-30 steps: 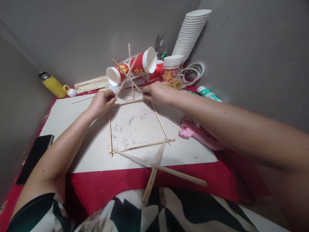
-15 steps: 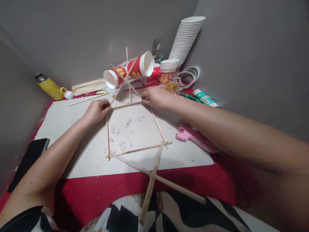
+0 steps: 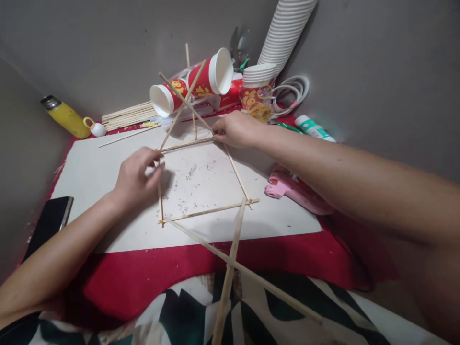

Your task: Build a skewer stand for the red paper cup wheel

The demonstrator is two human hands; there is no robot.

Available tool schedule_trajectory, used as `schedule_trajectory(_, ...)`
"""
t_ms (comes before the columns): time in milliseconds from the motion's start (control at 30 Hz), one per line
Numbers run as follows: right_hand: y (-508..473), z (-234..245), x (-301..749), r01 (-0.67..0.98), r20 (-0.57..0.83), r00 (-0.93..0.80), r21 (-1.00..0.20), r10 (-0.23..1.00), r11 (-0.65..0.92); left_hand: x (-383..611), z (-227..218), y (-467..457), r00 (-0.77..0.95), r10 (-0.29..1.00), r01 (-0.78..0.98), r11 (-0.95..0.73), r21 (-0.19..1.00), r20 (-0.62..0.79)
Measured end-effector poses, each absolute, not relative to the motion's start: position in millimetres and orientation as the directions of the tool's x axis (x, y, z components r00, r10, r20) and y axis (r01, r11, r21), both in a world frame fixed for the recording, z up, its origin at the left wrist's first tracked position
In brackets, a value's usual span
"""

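A frame of thin wooden sticks (image 3: 208, 212) stands on a white board (image 3: 93, 191), its base forming a four-sided outline. Crossed sticks (image 3: 232, 262) rise at the near side, over my lap. Another crossed pair (image 3: 184, 101) stands at the far side, before two red paper cups (image 3: 204, 79) lying on their sides. My right hand (image 3: 235, 129) pinches the frame's far right corner. By the far left corner, my left hand (image 3: 134, 173) has its thumb and fingers apart, just above the left base stick. Yellowish bands wrap the near corners.
Loose sticks (image 3: 127, 116) lie along the back, beside a yellow bottle (image 3: 66, 117). Stacked white cups (image 3: 285, 33), a coiled white cable (image 3: 300, 91) and a green-and-white tube (image 3: 312, 127) sit at the right. A pink tool (image 3: 296, 194) lies under my right forearm; a phone (image 3: 50, 223) is at left.
My left hand has let go of the far left corner and drawn slightly towards me, its fingers parting. My right hand keeps its pinch on the far right corner. The view has tilted slightly.
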State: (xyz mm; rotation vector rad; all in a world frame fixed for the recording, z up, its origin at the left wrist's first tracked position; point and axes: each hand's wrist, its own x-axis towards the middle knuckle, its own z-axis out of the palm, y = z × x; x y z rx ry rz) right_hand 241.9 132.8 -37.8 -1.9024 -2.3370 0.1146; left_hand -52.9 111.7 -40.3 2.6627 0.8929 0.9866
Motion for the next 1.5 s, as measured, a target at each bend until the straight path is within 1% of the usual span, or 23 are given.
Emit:
schedule_trajectory(33,132.8,-37.4,241.9,0.969,0.048,-0.202,-0.137,0.978,0.207,-53.2,-34.0,89.5,0.693,0.500,0.366,-0.865,0.344,0.519)
schedule_trajectory(67,132.8,-36.9,242.0,0.968,0.050,-0.208,-0.136,0.977,0.213,-52.8,-27.0,67.7,0.794,0.408,0.245,-0.893,0.378,0.450)
schedule_trajectory(100,132.8,-36.5,242.0,0.966,0.052,-0.214,-0.136,0.975,0.220,-51.6,-19.8,47.5,0.875,0.295,0.112,-0.894,0.434,0.383)
schedule_trajectory(133,132.7,-36.1,241.9,0.964,0.055,-0.221,-0.136,0.974,0.226,-49.5,-12.9,29.9,0.922,0.221,0.041,-0.872,0.488,0.317)
schedule_trajectory(200,132.5,-36.0,241.9,0.964,0.061,-0.225,-0.131,0.972,0.231,-42.5,-1.6,4.6,0.954,0.194,0.040,-0.838,0.545,0.227)
schedule_trajectory(300,133.3,-37.1,242.0,0.969,0.064,-0.216,-0.113,0.974,0.222,-28.3,6.6,-12.8,0.965,0.152,-0.004,-0.805,0.593,0.212)
schedule_trajectory(367,134.6,-38.0,242.2,0.969,0.060,-0.220,-0.105,0.974,0.225,-19.9,7.0,-17.3,0.972,0.112,-0.027,-0.817,0.576,0.205)
schedule_trajectory(433,135.9,-37.8,242.2,0.966,0.056,-0.233,-0.099,0.971,0.238,-14.8,5.0,-19.6,0.979,0.098,-0.014,-0.845,0.535,0.180)
schedule_trajectory(500,135.9,-36.3,241.5,0.967,0.048,-0.235,-0.088,0.971,0.238,-13.7,2.1,-19.4,0.973,0.111,-0.002,-0.870,0.493,0.200)
schedule_trajectory(600,133.6,-32.4,239.5,0.972,0.021,-0.223,-0.076,0.975,0.224,-17.2,-1.9,-12.6,0.920,0.129,-0.059,-0.888,0.456,0.371)
schedule_trajectory(667,131.6,-30.4,238.2,0.974,0.011,-0.212,-0.073,0.977,0.213,-19.4,-3.2,-4.3,0.865,0.169,-0.098,-0.867,0.489,0.472)
schedule_trajectory(767,129.4,-29.1,237.2,0.977,0.016,-0.205,-0.064,0.979,0.205,-17.9,-3.9,9.5,0.778,0.340,-0.048,-0.807,0.589,0.529)
schedule_trajectory(833,128.2,-28.7,237.1,0.977,0.019,-0.208,-0.052,0.978,0.209,-13.8,-4.7,18.1,0.703,0.487,0.029,-0.749,0.662,0.519)
schedule_trajectory(900,126.9,-28.1,236.9,0.974,0.016,-0.220,-0.047,0.975,0.220,-8.8,-6.3,26.3,0.650,0.599,0.075,-0.663,0.745,0.468)
schedule_trajectory(1000,125.8,-27.6,236.8,0.972,0.008,-0.231,-0.051,0.973,0.231,-2.6,-9.7,38.3,0.619,0.692,0.080,-0.526,0.847,0.371)
schedule_trajectory(1100,126.3,-29.3,237.6,0.976,0.030,-0.215,-0.041,0.976,0.216,0.6,-12.5,48.8,0.600,0.729,0.062,-0.452,0.890,0.329)
schedule_trajectory(1233,127.7,-32.9,239.8,0.967,0.044,-0.244,-0.061,0.969,0.246,2.4,-14.3,57.8,0.605,0.731,0.090,-0.456,0.886,0.315)
schedule_trajectory(1367,128.4,-35.4,241.6,0.962,0.047,-0.253,-0.095,0.966,0.257,2.9,-14.0,62.1,0.613,0.729,0.081,-0.439,0.895,0.303)
schedule_trajectory(1500,128.8,-37.0,242.9,0.957,0.062,-0.271,-0.087,0.961,0.276,0.4,-13.3,64.3,0.612,0.735,0.119,-0.450,0.885,0.292)
